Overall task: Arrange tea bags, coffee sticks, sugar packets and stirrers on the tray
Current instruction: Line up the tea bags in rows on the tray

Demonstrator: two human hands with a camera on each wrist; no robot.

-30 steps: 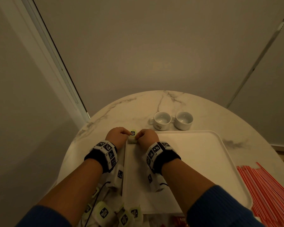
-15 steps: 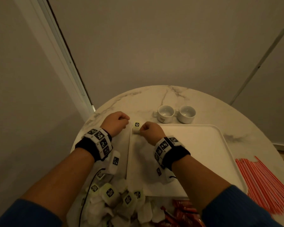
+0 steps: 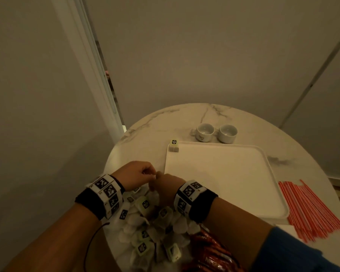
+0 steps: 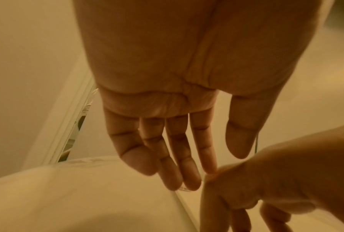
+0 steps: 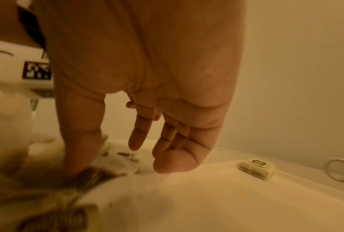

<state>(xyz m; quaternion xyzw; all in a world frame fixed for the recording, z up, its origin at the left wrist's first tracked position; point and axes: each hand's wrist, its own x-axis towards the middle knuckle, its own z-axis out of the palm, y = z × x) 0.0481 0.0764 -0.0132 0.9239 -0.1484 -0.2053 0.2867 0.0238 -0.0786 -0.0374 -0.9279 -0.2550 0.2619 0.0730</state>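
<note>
The white tray (image 3: 224,183) holds one tea bag (image 3: 173,148) in its far left corner, also seen as the tea bag (image 5: 256,168) in the right wrist view. Both hands are over the pile of tea bags (image 3: 145,222) at the table's near left, beside the tray. My left hand (image 3: 145,171) hangs with relaxed fingers (image 4: 187,172) and holds nothing. My right hand (image 3: 155,185) reaches down, fingers nearly straight, its thumb (image 5: 77,157) touching a tea bag in the pile. The two hands' fingertips nearly meet.
Red coffee sticks (image 3: 210,250) lie at the near edge, right of the pile. Red-and-white stirrers (image 3: 310,209) are spread right of the tray. Two white cups (image 3: 205,132) (image 3: 228,133) stand behind it. A wall and door frame rise close on the left.
Both hands let go of the tea bag in the tray's far left corner and drew back toward me to the tea bag pile. The head camera tilted down.
</note>
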